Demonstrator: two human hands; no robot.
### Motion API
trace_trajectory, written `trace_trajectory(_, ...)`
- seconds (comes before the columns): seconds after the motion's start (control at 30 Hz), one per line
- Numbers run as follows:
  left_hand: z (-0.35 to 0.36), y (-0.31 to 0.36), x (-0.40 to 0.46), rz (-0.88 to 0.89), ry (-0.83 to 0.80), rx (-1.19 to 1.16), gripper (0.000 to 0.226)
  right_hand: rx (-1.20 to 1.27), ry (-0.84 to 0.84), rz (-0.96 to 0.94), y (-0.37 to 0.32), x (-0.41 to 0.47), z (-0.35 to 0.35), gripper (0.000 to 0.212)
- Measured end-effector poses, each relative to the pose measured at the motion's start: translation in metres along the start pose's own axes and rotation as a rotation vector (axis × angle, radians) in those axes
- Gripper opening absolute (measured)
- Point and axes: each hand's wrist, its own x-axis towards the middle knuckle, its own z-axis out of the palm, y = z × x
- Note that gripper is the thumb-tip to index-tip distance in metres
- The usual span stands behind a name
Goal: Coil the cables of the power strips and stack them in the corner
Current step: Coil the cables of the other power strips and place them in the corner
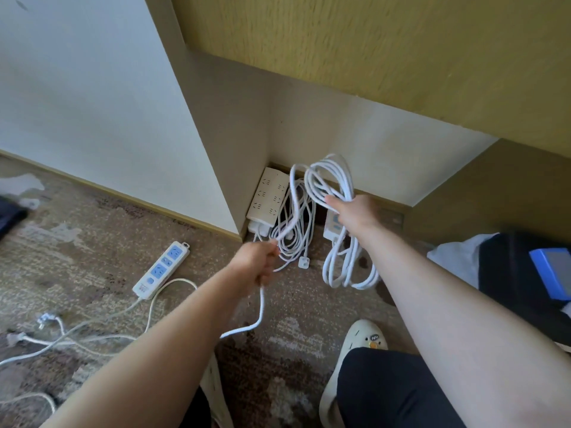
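My right hand grips a bundle of white cable loops together with a white and blue power strip, held above the carpet near the corner. The loops hang down below the hand. My left hand grips the free stretch of the same white cable, which trails down toward my left arm. In the corner lies a wide white power strip with its coiled cable and plug beside it. A third strip with blue sockets lies on the carpet to the left, its cable uncoiled.
A white wall and a yellowish desk panel enclose the corner. A black bag with a blue box stands at the right. My slipper rests on the patterned carpet near the front.
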Motion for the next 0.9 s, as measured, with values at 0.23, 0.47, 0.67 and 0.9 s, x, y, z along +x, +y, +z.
trace_trajectory(0.23, -0.037, 0.001, 0.013, 0.357, 0.427, 0.763, 0.026, -0.021, 0.128, 0.075, 0.005, 0.005, -0.021, 0.043)
trace_trajectory(0.47, -0.036, -0.004, 0.017, 0.439, 0.467, 1.051, 0.031, -0.058, 0.072, 0.021, -0.002, -0.004, -0.014, 0.036)
trace_trajectory(0.67, -0.022, 0.044, 0.017, 0.417, 0.136, 0.075, 0.034, 0.048, -0.016, -0.030, -0.003, -0.007, -0.008, 0.032)
trace_trajectory(0.9, 0.020, 0.003, 0.021, 0.317, 0.187, 0.795, 0.033, 0.003, -0.117, -0.069, 0.003, -0.009, 0.000, 0.032)
